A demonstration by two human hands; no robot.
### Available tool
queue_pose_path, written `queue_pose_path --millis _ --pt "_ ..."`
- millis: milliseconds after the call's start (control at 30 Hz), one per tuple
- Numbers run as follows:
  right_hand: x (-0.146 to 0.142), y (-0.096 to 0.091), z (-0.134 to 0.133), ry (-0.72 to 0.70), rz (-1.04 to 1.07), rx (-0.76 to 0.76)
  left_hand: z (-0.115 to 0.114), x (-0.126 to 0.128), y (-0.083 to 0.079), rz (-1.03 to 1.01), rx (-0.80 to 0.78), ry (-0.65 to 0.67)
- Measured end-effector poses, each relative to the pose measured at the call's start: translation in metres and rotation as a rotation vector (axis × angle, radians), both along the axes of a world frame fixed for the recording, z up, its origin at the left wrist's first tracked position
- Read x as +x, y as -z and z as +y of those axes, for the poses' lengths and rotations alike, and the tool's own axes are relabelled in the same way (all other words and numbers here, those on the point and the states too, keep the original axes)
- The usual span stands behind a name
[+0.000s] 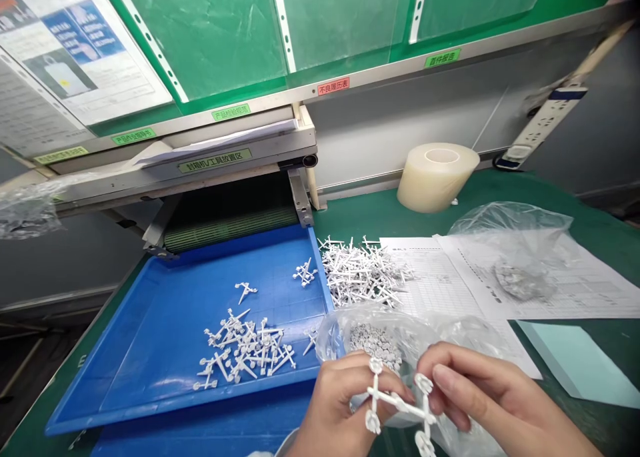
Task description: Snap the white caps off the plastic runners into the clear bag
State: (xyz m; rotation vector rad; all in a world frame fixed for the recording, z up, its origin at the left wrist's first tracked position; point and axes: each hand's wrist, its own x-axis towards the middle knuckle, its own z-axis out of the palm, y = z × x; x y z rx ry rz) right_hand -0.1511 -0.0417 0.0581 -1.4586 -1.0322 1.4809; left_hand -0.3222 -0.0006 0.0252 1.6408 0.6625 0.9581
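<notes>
Both my hands hold one white moulded plastic runner (400,403) in the air, low in the view. It has a cross-like shape with round ends. My left hand (343,403) pinches its left side, and my right hand (475,393) grips its right side between thumb and fingers. Just behind them lies a clear plastic bag (380,337) of small grey-white parts, touching my left hand. To the left, a blue tray (150,330) carries a heap of white runners (245,350). A larger heap of white runners (363,270) lies on the green bench beyond it.
Printed forms (450,277) lie on the green bench mat (360,217), under a second clear bag of grey parts (520,250). A film roll (437,177) stands behind them. A pale blue pad (575,367) sits right. A machine with a belt (230,220) overhangs the tray.
</notes>
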Motion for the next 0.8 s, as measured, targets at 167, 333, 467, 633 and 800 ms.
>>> queue_pose_path --millis 167,333,467,633,800 --pt "0.0 0.006 0.005 -0.055 0.104 -0.017 0.004 -0.003 0.0 0.023 0.167 -0.016" --pt "-0.002 0.022 0.009 -0.228 0.498 -0.198 0.007 -0.007 0.007 0.012 0.343 -0.04" --pt "-0.002 0.026 0.003 -0.046 0.209 0.017 0.005 -0.006 0.008 0.048 0.314 -0.075" --pt "-0.002 0.025 -0.007 0.062 -0.307 0.483 -0.001 -0.005 0.009 0.102 0.128 -0.112" --pt "-0.004 0.028 -0.005 0.178 0.233 0.101 -0.001 -0.006 0.012 0.117 -0.002 -0.169"
